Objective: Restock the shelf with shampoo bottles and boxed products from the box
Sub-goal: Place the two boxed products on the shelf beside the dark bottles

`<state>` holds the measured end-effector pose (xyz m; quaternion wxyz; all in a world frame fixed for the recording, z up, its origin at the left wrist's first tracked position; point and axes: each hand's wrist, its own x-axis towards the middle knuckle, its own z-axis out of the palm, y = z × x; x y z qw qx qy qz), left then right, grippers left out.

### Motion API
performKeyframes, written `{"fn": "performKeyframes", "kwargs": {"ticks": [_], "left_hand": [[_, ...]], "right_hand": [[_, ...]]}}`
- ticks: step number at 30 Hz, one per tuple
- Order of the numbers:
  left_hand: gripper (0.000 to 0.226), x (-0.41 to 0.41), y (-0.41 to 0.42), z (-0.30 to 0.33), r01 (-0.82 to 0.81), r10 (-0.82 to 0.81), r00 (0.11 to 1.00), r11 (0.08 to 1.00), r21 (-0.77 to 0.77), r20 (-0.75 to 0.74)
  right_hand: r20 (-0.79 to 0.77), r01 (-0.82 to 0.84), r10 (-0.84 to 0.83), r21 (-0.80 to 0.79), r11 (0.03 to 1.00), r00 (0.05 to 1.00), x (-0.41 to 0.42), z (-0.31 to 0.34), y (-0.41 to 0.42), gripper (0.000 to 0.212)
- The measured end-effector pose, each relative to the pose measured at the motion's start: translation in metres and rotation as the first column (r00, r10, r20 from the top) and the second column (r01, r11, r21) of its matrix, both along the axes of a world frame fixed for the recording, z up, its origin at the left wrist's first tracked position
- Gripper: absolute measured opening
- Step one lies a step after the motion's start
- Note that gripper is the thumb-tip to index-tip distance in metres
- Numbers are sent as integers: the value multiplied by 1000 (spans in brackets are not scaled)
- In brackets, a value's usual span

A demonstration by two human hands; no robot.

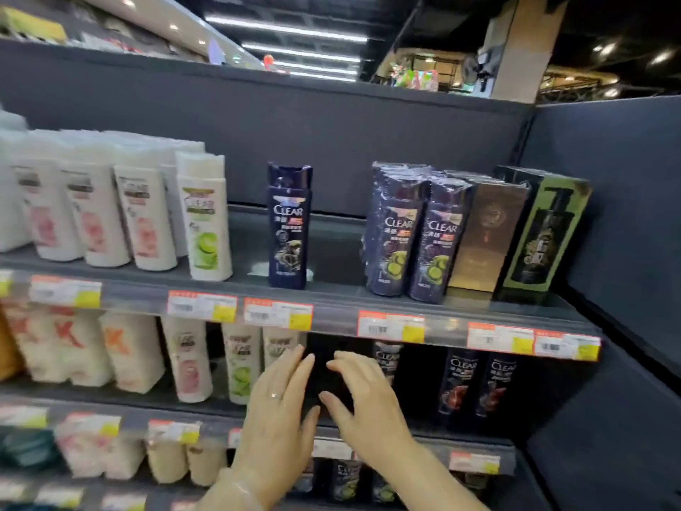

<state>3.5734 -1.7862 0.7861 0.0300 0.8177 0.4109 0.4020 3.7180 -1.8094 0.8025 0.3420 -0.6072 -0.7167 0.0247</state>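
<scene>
Both hands are raised in the lower centre of the frame, before a dark gap on the middle shelf (110, 403). The left hand (274, 407) is held flat with straight fingers, a ring (276, 395) on 1 of them. The right hand (363, 403) is spread, its fingers lightly bent, and nothing is grasped by either. Whether anything dark is touched in the gap cannot be told. On the upper shelf (331, 295), 1 dark blue shampoo bottle (289, 226) is stood upright alone at centre, 2 wrapped dark bottles (416, 234) and 2 boxed products (516, 234) to its right.

Ring (276, 395) on left hand (280, 411) (clear cuff)
</scene>
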Motion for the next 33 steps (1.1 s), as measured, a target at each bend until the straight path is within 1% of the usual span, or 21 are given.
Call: {"fn": "performKeyframes", "kwargs": {"ticks": [2, 4, 6, 8, 9, 10, 12, 13, 14, 17, 19, 21, 22, 25, 29, 33], "left_hand": [[83, -38, -13, -14, -172, 157, 977, 981, -95, -148], [81, -84, -32, -32, -331, 269, 911, 929, -166, -313], [79, -137, -54, -48, -476, 356, 838, 848, -234, -414], [78, -189, -79, -61, -605, 440, 758, 750, -267, -481], [76, -215, -92, -69, -660, 476, 714, 701, -268, -514], [73, -240, -106, -77, -704, 501, 679, 651, -282, -537], [67, -291, -131, -91, -741, 540, 666, 559, -371, -515], [66, -318, -143, -100, -780, 588, 626, 482, -399, -512], [68, -344, -155, -113, -811, 603, 584, 409, -418, -543], [79, -422, -189, -140, -837, 679, 506, 239, -492, -531], [87, -473, -206, -149, -850, 658, 461, 134, -510, -596], [91, -522, -213, -159, -854, 619, 449, 87, -513, -644], [92, -543, -215, -162, -850, 594, 457, 74, -521, -662], [89, -594, -208, -169, -835, 524, 493, 61, -546, -695], [87, -636, -176, -183, -808, 455, 549, 76, -584, -701], [85, -663, -125, -209, -768, 380, 618, 107, -631, -688]], "right_hand": [[82, -97, 112, -167, 981, 990, -30, -22, 8, 53], [196, -155, 218, -292, 944, 956, -69, -44, 14, 59], [283, -204, 325, -383, 901, 902, -118, -64, 13, 62], [313, -265, 433, -459, 848, 845, -170, -80, 7, 63], [327, -306, 487, -473, 826, 810, -197, -88, 3, 60], [334, -348, 536, -483, 804, 775, -224, -95, -1, 57], [348, -404, 624, -528, 747, 699, -276, -109, -10, 56], [366, -416, 660, -553, 721, 657, -301, -115, -14, 59], [378, -419, 685, -579, 700, 622, -326, -121, -18, 62], [355, -410, 723, -640, 650, 592, -400, -141, -25, 76], [345, -397, 738, -671, 626, 580, -448, -156, -28, 83], [315, -382, 753, -712, 590, 578, -492, -170, -30, 88], [300, -368, 755, -731, 575, 584, -512, -177, -30, 89], [282, -309, 736, -773, 554, 615, -555, -199, -30, 92], [265, -205, 679, -824, 528, 684, -582, -220, -20, 92], [268, -105, 615, -859, 501, 741, -604, -245, 22, 92]]}}
